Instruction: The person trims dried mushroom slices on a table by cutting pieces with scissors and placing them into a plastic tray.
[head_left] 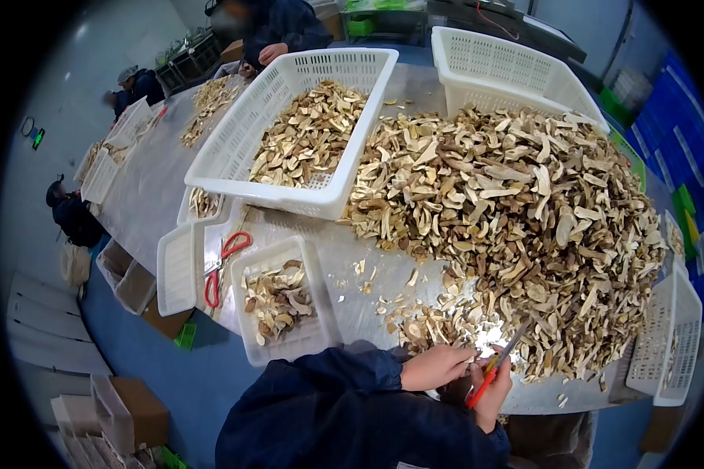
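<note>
My right hand (492,389) is closed around red-handled scissors (485,381), whose metal blades point up and to the right over the pile. Just left of it, my left hand (438,366) has its fingers pressed together near the scissors; what they hold is too small to make out. Both hands are at the table's front edge, below a large heap of dried mushroom slices (524,211). To the left lies a small white tray (321,305) with some slices in it.
A large white basket (211,186) partly filled with slices stands left of the heap. Another red-handled pair of scissors (235,246) lies beside the small tray. White baskets (516,66) stand behind and right (665,344). Co-workers (289,27) are across the table and at far left.
</note>
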`<control>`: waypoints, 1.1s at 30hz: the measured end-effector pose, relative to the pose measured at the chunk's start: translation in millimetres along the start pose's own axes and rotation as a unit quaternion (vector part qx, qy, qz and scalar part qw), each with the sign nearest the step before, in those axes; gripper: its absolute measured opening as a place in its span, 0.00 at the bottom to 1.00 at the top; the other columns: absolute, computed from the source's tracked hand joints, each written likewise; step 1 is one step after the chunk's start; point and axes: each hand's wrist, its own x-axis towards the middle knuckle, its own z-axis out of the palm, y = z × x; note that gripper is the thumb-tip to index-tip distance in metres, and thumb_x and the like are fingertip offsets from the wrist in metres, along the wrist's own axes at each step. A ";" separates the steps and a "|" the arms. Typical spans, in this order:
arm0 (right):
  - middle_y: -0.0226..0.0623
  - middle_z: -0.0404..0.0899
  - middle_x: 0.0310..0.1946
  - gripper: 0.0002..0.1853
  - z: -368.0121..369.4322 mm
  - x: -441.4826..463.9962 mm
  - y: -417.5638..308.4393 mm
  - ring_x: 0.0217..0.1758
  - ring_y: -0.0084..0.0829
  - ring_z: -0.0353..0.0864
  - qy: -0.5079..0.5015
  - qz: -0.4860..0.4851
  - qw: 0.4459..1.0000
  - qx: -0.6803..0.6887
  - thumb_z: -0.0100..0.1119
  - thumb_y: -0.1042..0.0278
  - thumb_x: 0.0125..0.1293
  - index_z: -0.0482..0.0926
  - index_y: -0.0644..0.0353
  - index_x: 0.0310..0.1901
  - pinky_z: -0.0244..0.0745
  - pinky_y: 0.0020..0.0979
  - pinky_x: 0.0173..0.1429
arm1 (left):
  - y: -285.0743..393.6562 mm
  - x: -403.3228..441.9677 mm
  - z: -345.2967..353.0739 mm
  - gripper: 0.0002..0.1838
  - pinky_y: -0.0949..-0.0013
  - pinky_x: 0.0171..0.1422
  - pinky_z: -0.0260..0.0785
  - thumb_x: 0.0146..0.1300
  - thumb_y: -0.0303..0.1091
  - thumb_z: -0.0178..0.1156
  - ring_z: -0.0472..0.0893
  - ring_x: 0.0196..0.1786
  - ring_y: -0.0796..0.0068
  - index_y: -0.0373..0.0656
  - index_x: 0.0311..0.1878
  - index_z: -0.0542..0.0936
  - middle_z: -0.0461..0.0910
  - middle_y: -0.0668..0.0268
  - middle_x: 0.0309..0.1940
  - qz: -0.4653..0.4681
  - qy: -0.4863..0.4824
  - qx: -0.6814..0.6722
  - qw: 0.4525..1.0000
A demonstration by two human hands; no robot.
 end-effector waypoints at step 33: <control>0.30 0.76 0.25 0.20 -29.5 -19.5 39.0 0.27 0.19 0.75 0.174 0.008 0.982 -0.076 0.59 0.80 0.60 0.73 0.64 0.55 0.71 0.22 0.34 | -40.6 -108.4 -151.2 0.22 0.55 0.64 0.61 0.59 0.34 0.62 0.72 0.56 0.50 0.38 0.57 0.75 0.75 0.50 0.52 -0.146 0.336 0.381 0.849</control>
